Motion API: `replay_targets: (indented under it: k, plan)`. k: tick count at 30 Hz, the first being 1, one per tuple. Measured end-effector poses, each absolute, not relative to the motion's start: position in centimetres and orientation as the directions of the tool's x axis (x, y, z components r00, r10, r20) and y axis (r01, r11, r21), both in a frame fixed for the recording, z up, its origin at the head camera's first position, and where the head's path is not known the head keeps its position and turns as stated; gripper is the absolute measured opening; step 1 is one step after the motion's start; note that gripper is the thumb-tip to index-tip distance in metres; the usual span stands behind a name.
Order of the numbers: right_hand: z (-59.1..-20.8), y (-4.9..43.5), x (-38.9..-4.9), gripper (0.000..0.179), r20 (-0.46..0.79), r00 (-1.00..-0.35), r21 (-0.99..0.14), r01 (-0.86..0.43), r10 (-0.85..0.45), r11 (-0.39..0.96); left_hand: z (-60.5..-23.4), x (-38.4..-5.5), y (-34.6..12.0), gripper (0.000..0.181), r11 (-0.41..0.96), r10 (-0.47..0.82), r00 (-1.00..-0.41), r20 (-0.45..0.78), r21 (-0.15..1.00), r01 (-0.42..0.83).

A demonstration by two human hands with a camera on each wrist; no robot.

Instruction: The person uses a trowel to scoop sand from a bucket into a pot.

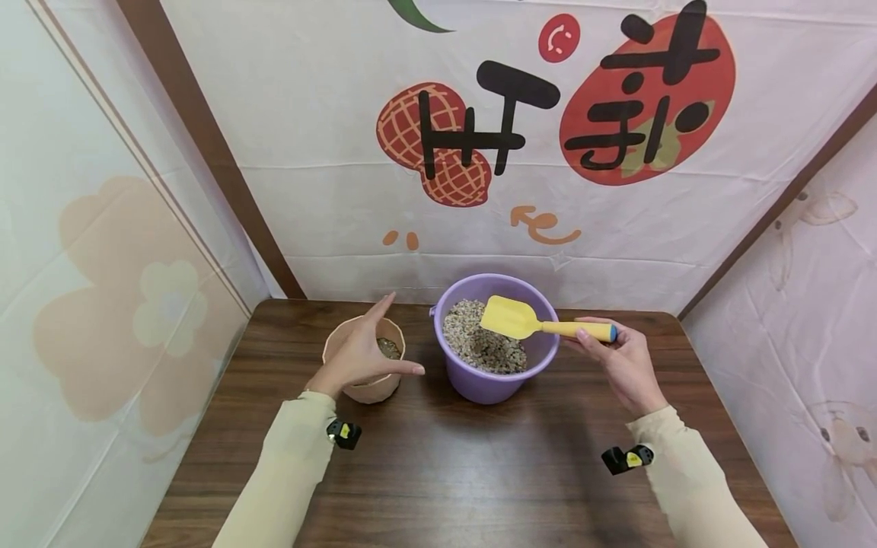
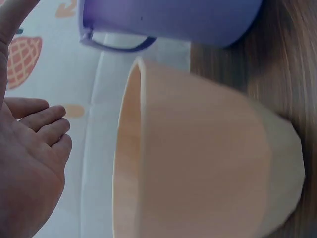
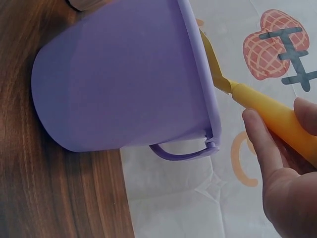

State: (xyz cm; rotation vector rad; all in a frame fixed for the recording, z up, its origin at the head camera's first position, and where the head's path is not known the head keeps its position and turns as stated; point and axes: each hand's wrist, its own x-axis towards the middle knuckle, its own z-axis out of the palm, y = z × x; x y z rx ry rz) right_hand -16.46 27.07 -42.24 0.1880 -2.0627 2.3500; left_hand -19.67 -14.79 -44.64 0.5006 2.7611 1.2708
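Note:
My right hand (image 1: 623,365) grips the handle of a yellow toy shovel (image 1: 512,317), whose blade hangs over a purple bucket (image 1: 486,390). Coarse mixed gravel (image 1: 469,335) partly fills the bucket. In the right wrist view, thumb and fingers hold the shovel handle (image 3: 270,111) just beyond the bucket rim. Over a peach-coloured pot (image 1: 373,391) hovers my left hand (image 1: 358,356), thumb and fingers spread, holding nothing. Some dark material shows inside the pot, mostly hidden by that hand. The left wrist view shows the pot's plain side (image 2: 208,148) and the palm above its rim.
Both containers stand near the back of a dark wooden table (image 1: 452,472), pot on the left, bucket at the centre. A printed white cloth (image 1: 308,221) hangs right behind them, with more cloth walls on both sides. The bucket's handle (image 3: 183,156) hangs down.

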Motion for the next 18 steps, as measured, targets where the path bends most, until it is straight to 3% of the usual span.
replay_targets:
  k: [6,18]
  plan:
    - [-42.3,27.1,-16.6,0.04,0.101,-0.992,-0.987,-0.09,-0.077,-0.135,-44.7,-20.2,-12.6,0.139,0.548,0.356,-0.933,0.059,0.795,0.259]
    - [-42.3,26.8,-16.6,0.043,0.09,-0.993,-0.99,-0.08,-0.081,-0.116,-45.7,-21.5,-9.5,0.142,0.545,0.392,-0.915,0.099,0.776,0.317]
